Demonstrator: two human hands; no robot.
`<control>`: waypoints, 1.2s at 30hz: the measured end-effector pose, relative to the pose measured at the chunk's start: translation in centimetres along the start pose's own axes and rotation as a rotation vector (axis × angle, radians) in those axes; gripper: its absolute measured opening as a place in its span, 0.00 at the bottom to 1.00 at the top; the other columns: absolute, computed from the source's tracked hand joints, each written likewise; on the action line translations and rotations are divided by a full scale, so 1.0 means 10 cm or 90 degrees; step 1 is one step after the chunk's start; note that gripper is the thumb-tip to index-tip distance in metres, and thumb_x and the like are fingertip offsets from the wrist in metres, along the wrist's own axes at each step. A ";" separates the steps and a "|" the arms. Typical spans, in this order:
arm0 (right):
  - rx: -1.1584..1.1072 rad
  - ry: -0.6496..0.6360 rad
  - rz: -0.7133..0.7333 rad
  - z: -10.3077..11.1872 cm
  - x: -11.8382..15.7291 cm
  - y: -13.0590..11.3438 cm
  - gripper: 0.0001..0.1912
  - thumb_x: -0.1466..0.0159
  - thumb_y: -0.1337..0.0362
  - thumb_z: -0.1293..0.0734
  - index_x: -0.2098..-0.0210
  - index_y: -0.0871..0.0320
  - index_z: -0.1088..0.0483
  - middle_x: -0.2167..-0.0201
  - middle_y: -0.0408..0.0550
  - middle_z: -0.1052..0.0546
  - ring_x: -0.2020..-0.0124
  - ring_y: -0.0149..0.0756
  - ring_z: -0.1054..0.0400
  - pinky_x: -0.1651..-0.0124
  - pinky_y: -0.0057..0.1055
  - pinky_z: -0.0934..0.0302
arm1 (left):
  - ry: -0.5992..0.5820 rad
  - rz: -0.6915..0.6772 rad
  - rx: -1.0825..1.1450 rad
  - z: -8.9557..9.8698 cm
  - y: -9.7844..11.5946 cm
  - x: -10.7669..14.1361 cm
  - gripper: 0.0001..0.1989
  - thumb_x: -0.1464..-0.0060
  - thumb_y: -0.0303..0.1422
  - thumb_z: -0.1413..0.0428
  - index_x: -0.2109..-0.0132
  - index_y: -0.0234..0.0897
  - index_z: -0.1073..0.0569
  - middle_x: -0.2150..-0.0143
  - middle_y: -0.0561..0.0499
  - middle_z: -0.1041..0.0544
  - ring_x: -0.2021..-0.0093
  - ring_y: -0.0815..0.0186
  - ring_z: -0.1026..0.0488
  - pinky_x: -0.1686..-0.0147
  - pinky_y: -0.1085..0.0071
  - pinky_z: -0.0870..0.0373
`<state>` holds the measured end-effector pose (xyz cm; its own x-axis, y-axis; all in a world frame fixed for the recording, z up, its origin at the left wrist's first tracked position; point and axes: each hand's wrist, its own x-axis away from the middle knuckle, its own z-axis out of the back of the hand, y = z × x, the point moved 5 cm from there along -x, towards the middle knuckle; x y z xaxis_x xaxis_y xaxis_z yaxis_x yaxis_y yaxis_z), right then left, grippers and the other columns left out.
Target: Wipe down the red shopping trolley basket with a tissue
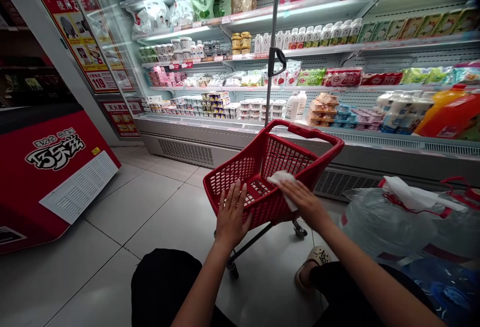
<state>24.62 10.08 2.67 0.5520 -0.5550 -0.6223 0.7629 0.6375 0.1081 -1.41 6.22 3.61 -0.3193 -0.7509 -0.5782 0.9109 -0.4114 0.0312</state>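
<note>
Black-trousered knees (165,287) bend before our red cart (268,212) on the floor (157,207). Our left hand (231,222), grip released, lies spread over the cart's near edge; our right hand (309,207), farther right, grasps a white cloth (279,177) over that edge.

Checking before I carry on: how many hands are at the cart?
2: the left hand against the red cart, near side; the right hand holding a white cloth at its rim.
</note>
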 end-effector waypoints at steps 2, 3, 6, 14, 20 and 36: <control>0.039 0.003 -0.047 0.07 0.07 0.30 0.44 0.34 0.78 0.46 0.22 0.48 0.58 0.26 0.47 0.39 0.28 0.39 0.41 0.25 0.48 0.48 | 0.000 0.006 0.006 -0.01 0.02 -0.01 0.49 0.36 0.37 0.44 0.21 0.41 0.66 0.20 0.44 0.56 0.21 0.52 0.57 0.24 0.47 0.56; 0.050 0.004 -0.067 0.09 0.08 0.38 0.44 0.34 0.78 0.46 0.22 0.49 0.58 0.26 0.47 0.39 0.28 0.39 0.42 0.25 0.49 0.48 | 0.000 0.007 0.009 -0.02 0.04 -0.02 0.49 0.36 0.37 0.43 0.21 0.41 0.66 0.20 0.44 0.56 0.21 0.52 0.57 0.24 0.47 0.56; 0.051 0.022 -0.123 0.05 0.09 0.42 0.46 0.36 0.78 0.46 0.22 0.51 0.60 0.25 0.49 0.42 0.26 0.41 0.46 0.25 0.51 0.47 | -0.001 0.007 0.021 -0.03 0.10 -0.02 0.49 0.36 0.37 0.44 0.21 0.41 0.66 0.20 0.44 0.57 0.21 0.51 0.57 0.24 0.45 0.56; 0.021 0.038 -0.160 -0.16 -0.09 0.47 0.49 0.39 0.80 0.46 0.22 0.53 0.59 0.25 0.51 0.41 0.24 0.40 0.50 0.25 0.50 0.50 | -0.021 -0.008 0.059 -0.07 0.36 -0.03 0.51 0.39 0.36 0.42 0.21 0.41 0.67 0.20 0.43 0.57 0.21 0.51 0.58 0.25 0.43 0.55; -0.053 0.004 -0.080 -0.27 -0.24 -0.25 0.44 0.39 0.79 0.44 0.24 0.55 0.48 0.29 0.51 0.34 0.26 0.39 0.45 0.24 0.50 0.52 | -0.031 -0.028 0.073 -0.14 0.51 -0.05 0.53 0.41 0.38 0.41 0.21 0.38 0.66 0.20 0.42 0.59 0.20 0.50 0.60 0.24 0.43 0.59; -0.154 -0.074 -0.107 -0.46 -0.41 -0.01 0.54 0.49 0.83 0.44 0.24 0.51 0.48 0.26 0.47 0.40 0.24 0.36 0.51 0.24 0.50 0.53 | -0.155 -0.104 0.083 -0.19 -0.38 -0.08 0.54 0.39 0.60 0.44 0.22 0.47 0.67 0.20 0.44 0.56 0.21 0.51 0.58 0.25 0.48 0.58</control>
<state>20.69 14.72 1.65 0.4707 -0.7120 -0.5210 0.7520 0.6326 -0.1851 -4.15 9.42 2.38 -0.5266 -0.7644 -0.3720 0.8061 -0.5879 0.0670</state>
